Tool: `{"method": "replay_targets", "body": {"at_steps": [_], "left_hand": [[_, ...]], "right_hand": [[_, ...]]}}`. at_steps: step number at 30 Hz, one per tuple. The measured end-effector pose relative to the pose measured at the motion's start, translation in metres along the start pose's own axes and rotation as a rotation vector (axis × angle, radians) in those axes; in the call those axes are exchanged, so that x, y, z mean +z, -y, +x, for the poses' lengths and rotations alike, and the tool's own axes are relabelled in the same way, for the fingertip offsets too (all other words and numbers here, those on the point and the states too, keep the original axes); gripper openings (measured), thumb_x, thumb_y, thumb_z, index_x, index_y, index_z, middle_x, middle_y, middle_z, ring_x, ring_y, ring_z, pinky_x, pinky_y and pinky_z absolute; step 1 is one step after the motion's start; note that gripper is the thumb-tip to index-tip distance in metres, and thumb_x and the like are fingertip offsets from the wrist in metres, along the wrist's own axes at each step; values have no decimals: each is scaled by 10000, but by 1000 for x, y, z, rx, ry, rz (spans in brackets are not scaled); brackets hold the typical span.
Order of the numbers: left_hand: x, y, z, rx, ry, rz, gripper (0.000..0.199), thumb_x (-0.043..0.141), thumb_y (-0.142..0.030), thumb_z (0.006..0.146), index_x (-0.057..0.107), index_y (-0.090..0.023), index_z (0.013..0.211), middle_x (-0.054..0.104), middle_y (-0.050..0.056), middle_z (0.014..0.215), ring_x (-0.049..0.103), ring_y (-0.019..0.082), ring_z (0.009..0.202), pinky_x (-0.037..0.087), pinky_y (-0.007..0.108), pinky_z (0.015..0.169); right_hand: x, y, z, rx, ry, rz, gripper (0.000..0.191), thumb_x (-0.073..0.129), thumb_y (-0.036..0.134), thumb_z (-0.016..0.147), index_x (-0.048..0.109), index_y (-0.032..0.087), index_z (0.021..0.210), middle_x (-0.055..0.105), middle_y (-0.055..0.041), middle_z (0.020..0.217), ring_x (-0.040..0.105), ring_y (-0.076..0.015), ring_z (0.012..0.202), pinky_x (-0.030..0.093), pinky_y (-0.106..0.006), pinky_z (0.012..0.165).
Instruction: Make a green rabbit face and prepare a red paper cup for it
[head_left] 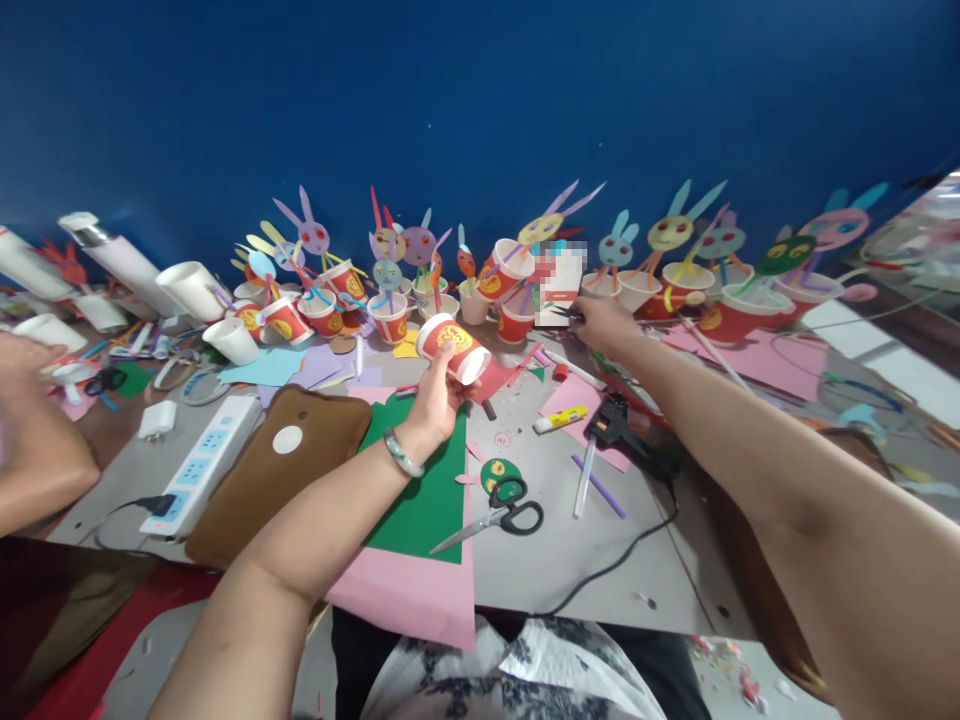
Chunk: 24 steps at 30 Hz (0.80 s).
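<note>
My left hand (pixel 436 405), with a bracelet at its wrist, is wrapped round a red and white paper cup (pixel 452 346) tilted on its side above the table. Farther right, my right hand (pixel 600 325) reaches to the back beside a white piece partly pixelated (pixel 559 300); its fingers are pinched on a small dark object (pixel 571 313) that I cannot make out. Below the hands lie black-handled scissors (pixel 501 515), a green paper face (pixel 500 477), a yellow glue stick (pixel 561 419) and a black glue gun (pixel 619 430).
Paper cups with rabbit faces (pixel 390 318) line the blue wall. Green paper (pixel 420 500), a brown pouch (pixel 289 450) and a power strip (pixel 206 465) lie left of centre. Another person's arm (pixel 37 430) rests at the far left. A black cable (pixel 622 555) crosses the table's front right.
</note>
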<state>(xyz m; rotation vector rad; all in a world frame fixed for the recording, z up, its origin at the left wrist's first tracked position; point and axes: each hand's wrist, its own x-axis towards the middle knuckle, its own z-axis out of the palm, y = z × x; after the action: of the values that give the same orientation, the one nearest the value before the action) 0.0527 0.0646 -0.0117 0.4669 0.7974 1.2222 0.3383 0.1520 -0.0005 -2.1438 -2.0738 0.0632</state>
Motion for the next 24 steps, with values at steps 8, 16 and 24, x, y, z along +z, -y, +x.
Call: {"method": "replay_targets", "body": {"at_steps": [8,16,24], "left_hand": [[-2,1,1,15,-13,10,466,808,-570,716,648,-154,848,664,-9,620,627,107,519,494,213,548],[-4,3,5,20,-2,14,470,817,-579,703,626,-155,770,655,-8,613,630,104,530,496,206,548],[0,1,1,11,-23,24,427,764,-547,791,678,-160,952,693,4,674,637,116,555,501,219,565]], "right_hand": [[1,8,-1,65,39,-108,364,634,385,981,632,159,1265,641,-114,1295,643,-247,1135,551,-464,960],[5,8,2,101,175,-89,295,588,351,980,730,118,1094,738,-166,1112,675,-282,1032,512,-365,860],[7,9,8,134,252,-65,361,639,384,981,624,176,1276,641,-95,1282,658,-233,1090,576,-434,918]]}}
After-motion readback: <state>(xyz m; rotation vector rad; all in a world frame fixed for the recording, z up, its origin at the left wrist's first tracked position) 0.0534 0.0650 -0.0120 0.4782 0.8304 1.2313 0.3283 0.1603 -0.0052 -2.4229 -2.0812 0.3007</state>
